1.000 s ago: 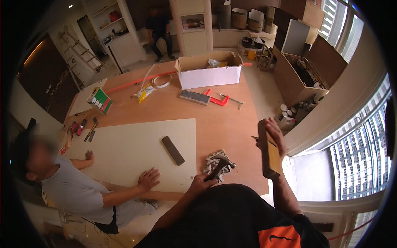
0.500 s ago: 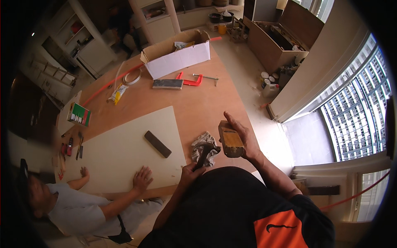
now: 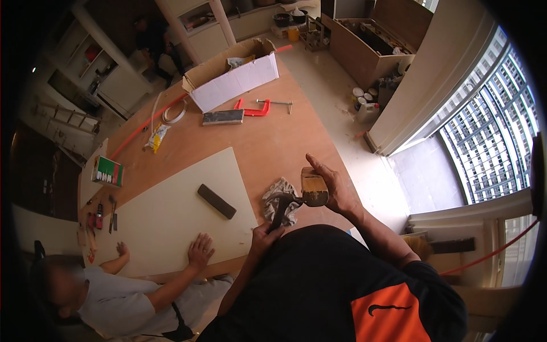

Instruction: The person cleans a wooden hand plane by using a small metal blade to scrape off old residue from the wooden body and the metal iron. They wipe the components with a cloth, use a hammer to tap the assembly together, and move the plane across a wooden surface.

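My left hand [image 3: 265,235] is wrapped round the handle of a claw hammer [image 3: 278,212], close to my body. The hammer's head meets, or nearly meets, the near end of a wooden hand plane [image 3: 314,185]. My right hand [image 3: 337,191] grips that plane from its right side, thumb and palm along the block, holding it above the board. Under the hammer lies a crumpled cloth [image 3: 280,188]. To the left, a dark oblong block [image 3: 216,201] rests on a pale sheet [image 3: 171,222].
A co-worker's hand [image 3: 200,251] lies flat on the pale sheet. Farther off on the brown board are a red clamp [image 3: 254,109], a grey-topped block [image 3: 223,117], a tape roll [image 3: 174,112] and a cardboard box [image 3: 233,84]. A power drill [image 3: 99,216] lies at the left.
The plane has turned and risen slightly, its near end now at the hammer head. My left hand keeps hold of the hammer. The whole view has shifted a little.
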Demonstrator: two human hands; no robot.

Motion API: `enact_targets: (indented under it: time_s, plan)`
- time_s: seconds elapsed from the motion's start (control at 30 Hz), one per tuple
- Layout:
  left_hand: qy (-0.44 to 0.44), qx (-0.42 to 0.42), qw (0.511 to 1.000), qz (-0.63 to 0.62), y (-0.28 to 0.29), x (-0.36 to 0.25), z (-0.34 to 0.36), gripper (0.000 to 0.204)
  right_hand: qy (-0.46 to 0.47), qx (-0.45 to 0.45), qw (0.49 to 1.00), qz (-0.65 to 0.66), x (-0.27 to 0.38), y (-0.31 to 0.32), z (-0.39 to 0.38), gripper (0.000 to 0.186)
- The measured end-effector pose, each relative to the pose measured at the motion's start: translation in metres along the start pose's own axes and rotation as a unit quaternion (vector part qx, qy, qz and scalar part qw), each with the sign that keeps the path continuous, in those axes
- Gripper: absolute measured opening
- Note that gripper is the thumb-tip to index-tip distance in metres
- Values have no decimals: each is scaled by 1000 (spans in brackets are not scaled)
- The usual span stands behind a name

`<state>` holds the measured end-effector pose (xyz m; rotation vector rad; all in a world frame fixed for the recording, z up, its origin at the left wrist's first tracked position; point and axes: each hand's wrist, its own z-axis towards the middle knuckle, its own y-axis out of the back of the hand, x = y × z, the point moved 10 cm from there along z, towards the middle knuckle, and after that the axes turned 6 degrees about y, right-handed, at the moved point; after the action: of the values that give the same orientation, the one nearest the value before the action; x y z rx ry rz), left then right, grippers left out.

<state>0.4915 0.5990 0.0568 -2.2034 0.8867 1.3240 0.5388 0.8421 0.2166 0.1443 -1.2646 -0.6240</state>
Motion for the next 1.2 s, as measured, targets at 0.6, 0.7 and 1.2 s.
enact_targets:
  time_s: [0.6,0.7,1.2]
  plan:
    - [-78,-27,995,59,2,-28,-2,21,-153,-61,965,205,-28,2,-17,30]
    - [-110,-63,980,152,1,-59,-9,20,-191,-101,961,175,-29,7,-16,30]
    - [-314,-194,817,442,-14,-127,-31,28,-207,-231,920,238,-82,31,-20,26]
